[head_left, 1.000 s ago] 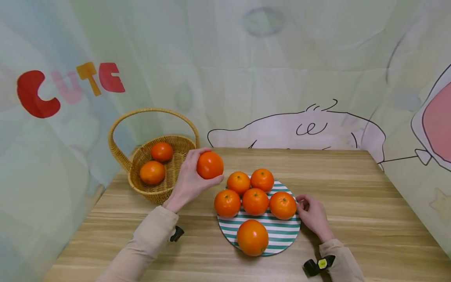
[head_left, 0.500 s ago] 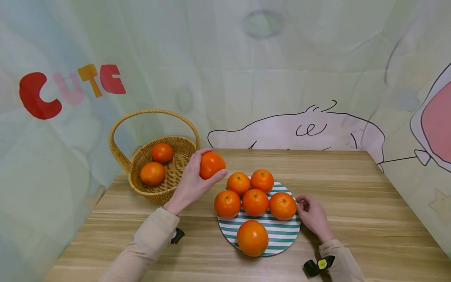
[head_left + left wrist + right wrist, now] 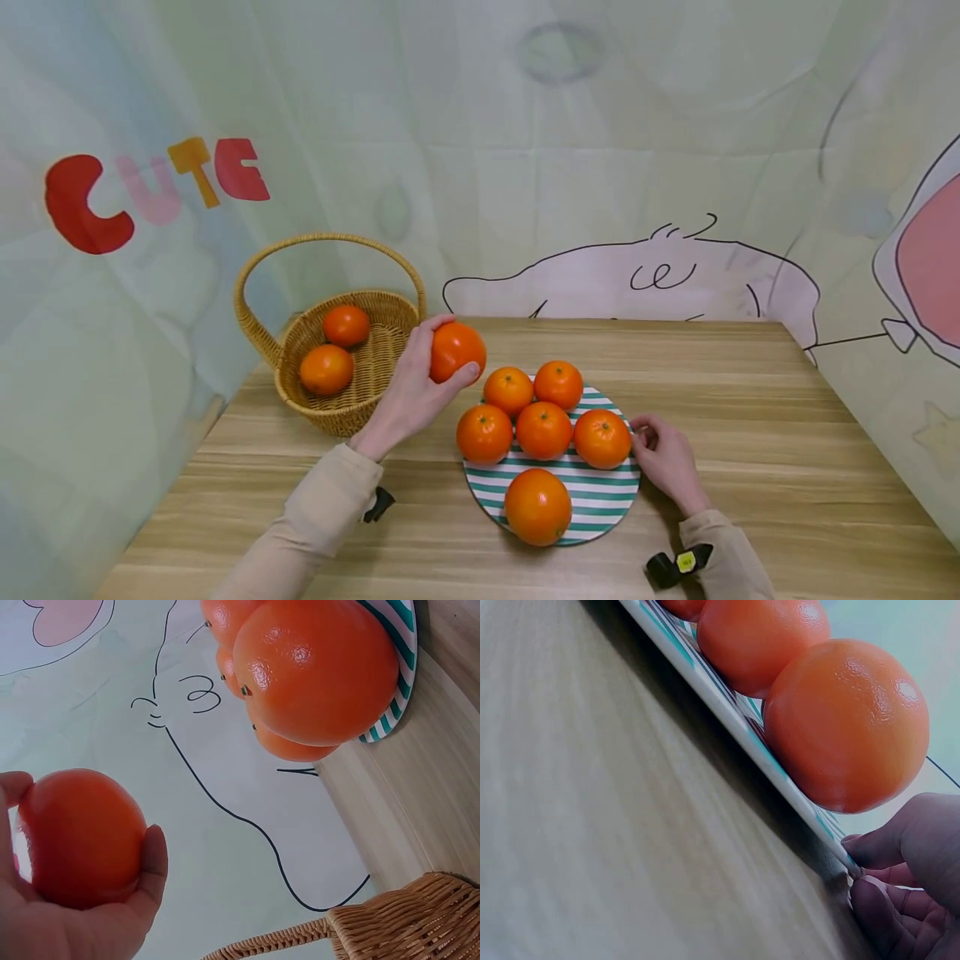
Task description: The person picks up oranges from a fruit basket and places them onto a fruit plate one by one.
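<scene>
My left hand [image 3: 408, 392] grips a smooth, round red-orange fruit [image 3: 457, 352] in the air, between the basket and the plate. In the left wrist view, thumb and fingers curl round the fruit [image 3: 82, 840]. At the other side, my right hand [image 3: 667, 458] pinches the rim of a round plate [image 3: 600, 508] with green and white stripes. The right wrist view shows the thumb above the rim and curled fingers at its underside. Several tangerines [image 3: 543, 430] with green stem ends sit on the plate's far half. A larger orange [image 3: 537, 507] lies near its front edge.
A wicker basket [image 3: 330, 417] with a tall arched handle [image 3: 330, 237] stands at the left back of the wooden table [image 3: 787, 433]. Inside are a reddish fruit [image 3: 346, 325] and an orange one [image 3: 327, 370]. A printed curtain [image 3: 480, 167] hangs behind the table.
The left hand has shifted slightly right with the fruit, away from the basket and towards the plate. The right hand and the plate look unmoved.
</scene>
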Available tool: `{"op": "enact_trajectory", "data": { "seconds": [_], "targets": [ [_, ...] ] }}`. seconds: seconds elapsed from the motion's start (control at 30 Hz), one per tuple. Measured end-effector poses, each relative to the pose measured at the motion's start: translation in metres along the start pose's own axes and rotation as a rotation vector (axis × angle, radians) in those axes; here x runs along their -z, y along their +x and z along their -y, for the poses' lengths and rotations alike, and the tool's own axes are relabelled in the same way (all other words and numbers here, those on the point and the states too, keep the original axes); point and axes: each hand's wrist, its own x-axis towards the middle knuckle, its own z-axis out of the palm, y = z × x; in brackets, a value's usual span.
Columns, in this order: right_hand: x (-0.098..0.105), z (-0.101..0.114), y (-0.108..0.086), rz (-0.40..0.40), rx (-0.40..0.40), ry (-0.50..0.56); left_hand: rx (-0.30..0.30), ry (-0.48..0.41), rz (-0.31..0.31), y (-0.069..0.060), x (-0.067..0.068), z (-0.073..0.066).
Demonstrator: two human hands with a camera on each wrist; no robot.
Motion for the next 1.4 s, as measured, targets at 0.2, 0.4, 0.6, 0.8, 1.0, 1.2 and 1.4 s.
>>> {"op": "enact_trajectory", "data": {
  "seconds": [0.2,0.4,0.6,0.8,1.0,1.2,1.4],
  "targets": [
    [0.000,0.000,0.000,-0.006,0.000,0.000,-0.002,-0.032,-0.004,-0.002,0.000,-0.004],
    [0.000,0.000,0.000,-0.007,0.003,-0.004,-0.019,-0.074,-0.033,-0.005,-0.001,-0.008],
    [0.000,0.001,0.000,-0.001,-0.001,-0.002,-0.033,-0.090,-0.038,-0.006,-0.003,-0.011],
    [0.000,0.001,0.000,-0.002,0.001,-0.001,-0.054,-0.093,0.002,-0.007,-0.006,-0.013],
    [0.000,0.001,0.000,-0.002,0.005,-0.005,-0.089,-0.077,0.064,-0.009,-0.010,-0.016],
    [0.000,0.000,0.000,0.001,0.005,-0.001,-0.111,-0.079,0.177,-0.013,-0.020,-0.023],
    [0.000,0.000,0.000,0.006,0.005,0.002,-0.126,-0.105,0.313,-0.019,-0.033,-0.028]
  ]
}}
